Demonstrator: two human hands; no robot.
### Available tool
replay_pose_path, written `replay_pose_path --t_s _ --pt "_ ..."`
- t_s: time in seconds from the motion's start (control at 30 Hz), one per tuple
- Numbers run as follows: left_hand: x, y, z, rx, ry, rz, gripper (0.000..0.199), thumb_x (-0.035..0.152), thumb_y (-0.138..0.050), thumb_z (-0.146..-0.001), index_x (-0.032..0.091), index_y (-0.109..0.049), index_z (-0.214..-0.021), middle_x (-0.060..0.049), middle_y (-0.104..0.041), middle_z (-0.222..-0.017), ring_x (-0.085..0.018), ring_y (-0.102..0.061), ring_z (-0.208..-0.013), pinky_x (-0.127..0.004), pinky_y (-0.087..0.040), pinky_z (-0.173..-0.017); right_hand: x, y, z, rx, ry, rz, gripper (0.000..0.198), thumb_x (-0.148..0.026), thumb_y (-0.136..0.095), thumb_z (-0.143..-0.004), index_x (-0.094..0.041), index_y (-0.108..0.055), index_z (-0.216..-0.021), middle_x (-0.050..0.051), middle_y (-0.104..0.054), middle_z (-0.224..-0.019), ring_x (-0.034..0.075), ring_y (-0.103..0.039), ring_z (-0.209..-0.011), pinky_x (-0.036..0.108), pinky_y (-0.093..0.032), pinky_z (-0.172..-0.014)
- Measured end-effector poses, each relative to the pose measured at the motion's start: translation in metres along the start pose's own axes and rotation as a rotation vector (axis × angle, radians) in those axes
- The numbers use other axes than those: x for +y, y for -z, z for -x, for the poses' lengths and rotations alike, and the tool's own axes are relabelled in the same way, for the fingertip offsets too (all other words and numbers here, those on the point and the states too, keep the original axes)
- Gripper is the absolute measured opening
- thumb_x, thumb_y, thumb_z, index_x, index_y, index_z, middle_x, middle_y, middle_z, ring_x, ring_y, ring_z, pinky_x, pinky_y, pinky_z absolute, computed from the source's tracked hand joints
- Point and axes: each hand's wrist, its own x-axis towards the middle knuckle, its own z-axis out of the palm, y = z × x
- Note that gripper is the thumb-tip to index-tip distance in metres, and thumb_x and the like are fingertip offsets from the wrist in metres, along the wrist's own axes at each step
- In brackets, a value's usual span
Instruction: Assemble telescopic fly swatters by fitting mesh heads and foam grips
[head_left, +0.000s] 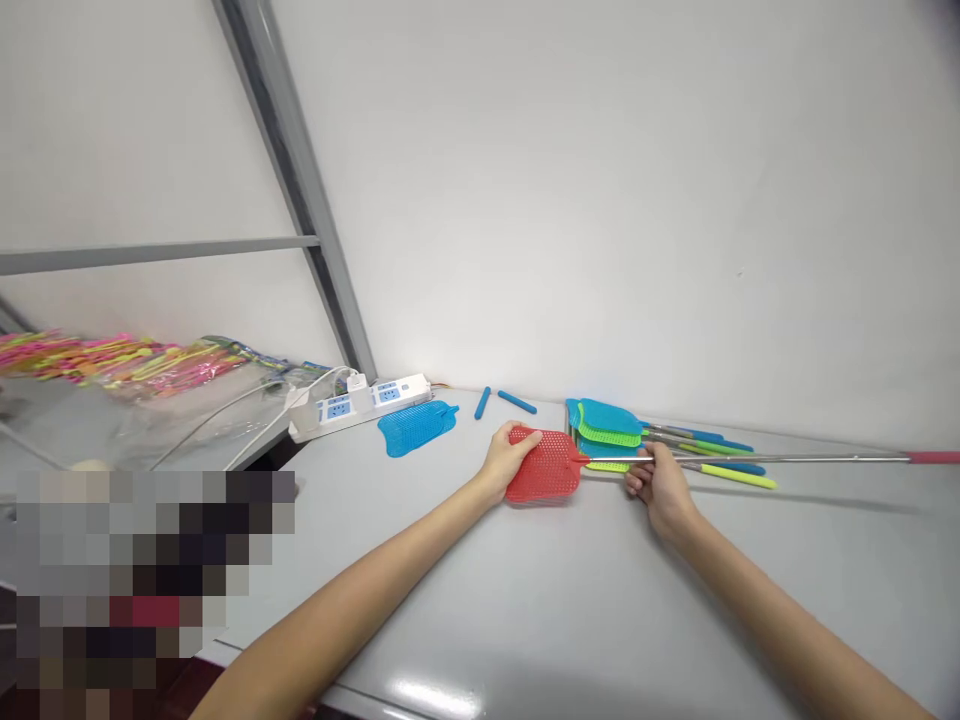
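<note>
A red fly swatter point(543, 468) with a perforated head is held level above the grey table. My left hand point(507, 456) grips the head at its left edge, thumb on top. Its thin metal rod runs far to the right and ends in a red handle point(934, 457). My right hand point(663, 490) is closed around the rod near the head, with the fingertips curled below. Just behind it lies a stack of blue and green fly swatters point(609, 418), their handles pointing right; my right hand and the red swatter partly cover them.
A loose blue swatter head point(417, 428) lies left, near two blue handle grips point(507, 402). Behind it a white power strip point(360, 405) carries plugs and cables. On another table sit bagged colourful sticks point(172, 365). A blurred-out person point(142, 590) is at lower left.
</note>
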Motion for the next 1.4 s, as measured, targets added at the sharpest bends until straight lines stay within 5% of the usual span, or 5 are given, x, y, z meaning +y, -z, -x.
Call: replay_pose_path --t_s 0.2,0.5,0.87,1.07,1.4 --pt "-0.003 0.003 0.001 -0.002 -0.096 -0.001 0.028 0.036 -0.066 -0.061 0.016 -0.053 -0.076 0.000 -0.058 -0.066 -0.013 -0.055 -0.060 -0.022 -0.043 -0.054 0.009 -0.006 0.004 0.038 0.124 -0.034 0.023 -0.031 -0.037 -0.070 -0.022 -0.024 -0.053 -0.009 -0.021 -0.041 0.008 -0.030 -0.031 0.022 -0.024 -0.031" --pt "-0.006 0.005 -0.001 -0.040 -0.107 -0.044 0.028 0.037 -0.064 -0.063 0.017 -0.052 -0.079 0.001 -0.057 -0.069 -0.012 -0.055 -0.063 -0.022 -0.042 -0.058 0.001 -0.002 0.013 -0.032 0.027 -0.066 0.028 -0.031 -0.037 -0.072 -0.021 -0.023 -0.051 -0.007 -0.019 -0.044 0.008 -0.030 -0.036 0.022 -0.030 -0.038" --pt "0.000 0.015 0.001 -0.069 -0.065 -0.086 0.028 0.038 -0.063 -0.063 0.017 -0.051 -0.078 0.000 -0.057 -0.070 -0.012 -0.055 -0.063 -0.023 -0.044 -0.058 -0.021 0.013 0.025 -0.479 -0.394 0.076 0.037 -0.038 -0.033 -0.077 -0.018 -0.037 -0.046 0.002 -0.039 -0.047 0.014 -0.043 -0.045 0.022 -0.023 -0.034" --pt "0.005 0.020 0.005 -0.109 -0.033 -0.075 0.033 0.040 -0.064 -0.061 0.019 -0.048 -0.080 0.001 -0.056 -0.069 -0.013 -0.056 -0.060 -0.023 -0.044 -0.054 -0.018 0.014 0.029 -0.656 -0.347 0.172 0.043 -0.039 -0.029 -0.080 -0.017 -0.039 -0.044 0.004 -0.043 -0.051 0.014 -0.045 -0.048 0.020 -0.020 -0.033" --pt "0.007 0.020 0.008 -0.131 0.015 -0.089 0.034 0.040 -0.065 -0.061 0.018 -0.048 -0.080 0.000 -0.056 -0.069 -0.012 -0.056 -0.057 -0.024 -0.046 -0.052 -0.018 0.013 0.031 -0.726 -0.294 0.147 0.047 -0.039 -0.024 -0.082 -0.016 -0.042 -0.046 0.004 -0.047 -0.054 0.014 -0.048 -0.051 0.023 -0.032 -0.040"
